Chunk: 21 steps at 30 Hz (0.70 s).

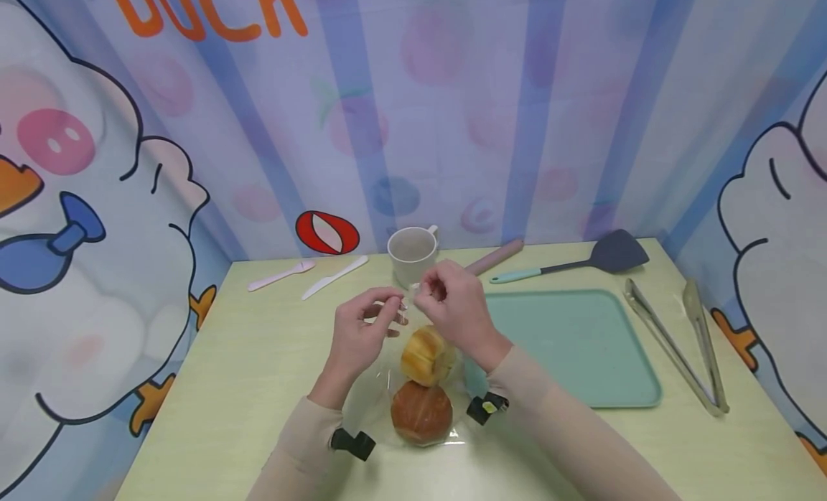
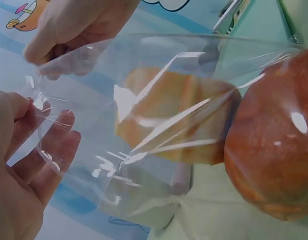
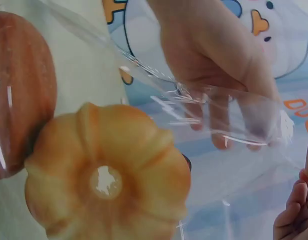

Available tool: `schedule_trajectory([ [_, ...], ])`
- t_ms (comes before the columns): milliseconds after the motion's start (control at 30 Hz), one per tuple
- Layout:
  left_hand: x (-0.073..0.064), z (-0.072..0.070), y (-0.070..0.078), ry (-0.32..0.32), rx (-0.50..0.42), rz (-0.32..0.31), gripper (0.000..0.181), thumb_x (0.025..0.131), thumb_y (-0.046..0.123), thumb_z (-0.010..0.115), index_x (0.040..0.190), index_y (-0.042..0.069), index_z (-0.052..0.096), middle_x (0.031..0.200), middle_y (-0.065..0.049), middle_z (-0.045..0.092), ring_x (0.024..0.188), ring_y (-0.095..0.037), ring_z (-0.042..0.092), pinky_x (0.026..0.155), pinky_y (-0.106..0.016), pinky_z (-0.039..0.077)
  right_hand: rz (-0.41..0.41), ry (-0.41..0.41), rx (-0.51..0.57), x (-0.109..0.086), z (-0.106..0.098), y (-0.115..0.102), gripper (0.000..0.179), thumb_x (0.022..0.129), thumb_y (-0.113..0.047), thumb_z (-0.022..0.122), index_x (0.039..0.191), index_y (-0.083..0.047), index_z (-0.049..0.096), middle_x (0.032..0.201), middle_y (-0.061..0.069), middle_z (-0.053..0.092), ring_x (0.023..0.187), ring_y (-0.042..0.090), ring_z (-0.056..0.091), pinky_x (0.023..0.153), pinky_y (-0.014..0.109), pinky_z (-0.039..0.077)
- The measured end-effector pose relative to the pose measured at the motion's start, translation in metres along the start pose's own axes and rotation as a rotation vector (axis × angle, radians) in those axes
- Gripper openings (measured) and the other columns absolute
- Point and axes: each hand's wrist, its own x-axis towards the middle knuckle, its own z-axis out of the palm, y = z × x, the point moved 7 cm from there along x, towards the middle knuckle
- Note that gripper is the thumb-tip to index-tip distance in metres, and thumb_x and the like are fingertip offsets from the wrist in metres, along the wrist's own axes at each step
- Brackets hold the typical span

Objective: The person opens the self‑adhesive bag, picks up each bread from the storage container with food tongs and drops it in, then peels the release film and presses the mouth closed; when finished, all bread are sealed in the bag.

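Over the table (image 1: 226, 386), a clear bag (image 2: 164, 128) points lengthwise toward the backdrop (image 1: 491, 128)

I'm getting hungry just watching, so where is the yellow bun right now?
In the head view, the yellow bun is a little below center inside the clear bag, just beyond the brown bun and left of the green tray.

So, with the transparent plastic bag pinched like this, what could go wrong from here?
The transparent plastic bag might slip from the left fingers or right fingers, pinching it only near its edge. The pale cylindrical cup with a handle stands beyond them; a sudden forward jerk might knock it.
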Motion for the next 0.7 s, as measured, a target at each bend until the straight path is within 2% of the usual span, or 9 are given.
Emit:
schedule_trajectory([
  [67, 0.000, -0.003, -0.003, 0.019, -0.030, -0.039, 0.016, 0.105, 0.019, 0.067, 0.113, 0.007, 0.075, 0.100, -0.012, 0.076, 0.079, -0.026, 0.077, 0.062, -0.037, 0.064, 0.096, -0.006, 0.048, 0.001, -0.005, 0.009, 0.003, 0.088, -0.004, 0.061, 0.087, -0.004, 0.064, 0.076, 0.007, 0.059, 0.063, 0.016, 0.052, 0.058, 0.028, 0.045],
  [133, -0.001, -0.006, -0.005, 0.034, -0.055, -0.062, 0.016, 0.105, 0.019, 0.067, 0.113, 0.008, 0.075, 0.101, -0.013, 0.076, 0.080, -0.028, 0.078, 0.063, -0.038, 0.064, 0.230, -0.035, 0.141, 0.002, -0.009, 0.020, 0.006, 0.093, -0.006, 0.059, 0.091, -0.005, 0.065, 0.081, 0.007, 0.062, 0.068, 0.017, 0.055, 0.061, 0.028, 0.046],
  [267, -0.003, -0.013, -0.009, 0.065, -0.091, -0.087, 0.016, 0.106, 0.018, 0.066, 0.115, 0.007, 0.074, 0.101, -0.015, 0.075, 0.080, -0.031, 0.078, 0.063, -0.039, 0.065, 0.499, -0.098, 0.449, -0.001, -0.013, 0.037, 0.015, 0.105, -0.010, 0.051, 0.098, -0.002, 0.061, 0.090, 0.010, 0.067, 0.077, 0.018, 0.062, 0.065, 0.027, 0.051],
  [400, -0.005, -0.020, -0.013, 0.096, -0.096, -0.111, 0.016, 0.106, 0.016, 0.066, 0.115, 0.006, 0.073, 0.101, -0.016, 0.074, 0.079, -0.027, 0.078, 0.062, -0.039, 0.065, 0.667, -0.161, 0.730, -0.004, -0.015, 0.046, 0.019, 0.113, -0.014, 0.041, 0.102, -0.003, 0.052, 0.096, 0.004, 0.074, 0.084, 0.015, 0.074, 0.068, 0.026, 0.057],
  [500, -0.005, -0.025, -0.016, 0.109, -0.101, -0.123, 0.016, 0.106, 0.016, 0.065, 0.115, 0.005, 0.072, 0.101, -0.017, 0.074, 0.079, -0.026, 0.078, 0.063, -0.042, 0.065, 0.733, -0.157, 0.860, -0.006, -0.020, 0.052, 0.018, 0.113, -0.012, 0.036, 0.101, -0.006, 0.048, 0.095, 0.000, 0.077, 0.087, 0.015, 0.078, 0.071, 0.026, 0.060],
  [600, -0.006, -0.030, -0.017, 0.120, -0.094, -0.128, 0.016, 0.106, 0.017, 0.065, 0.116, 0.006, 0.072, 0.102, -0.017, 0.073, 0.080, -0.026, 0.078, 0.063, -0.043, 0.065, 0.758, -0.089, 0.932, -0.007, -0.030, 0.059, 0.018, 0.112, -0.009, 0.036, 0.099, -0.008, 0.049, 0.090, 0.000, 0.077, 0.087, 0.015, 0.077, 0.075, 0.027, 0.061],
  [700, -0.006, -0.035, -0.018, 0.139, -0.090, -0.127, 0.016, 0.106, 0.017, 0.065, 0.115, 0.007, 0.073, 0.101, -0.016, 0.073, 0.079, -0.024, 0.078, 0.063, -0.044, 0.065, 0.753, -0.015, 0.953, -0.007, -0.041, 0.067, 0.021, 0.110, -0.005, 0.039, 0.096, -0.007, 0.054, 0.088, 0.001, 0.075, 0.084, 0.015, 0.076, 0.079, 0.027, 0.061],
])
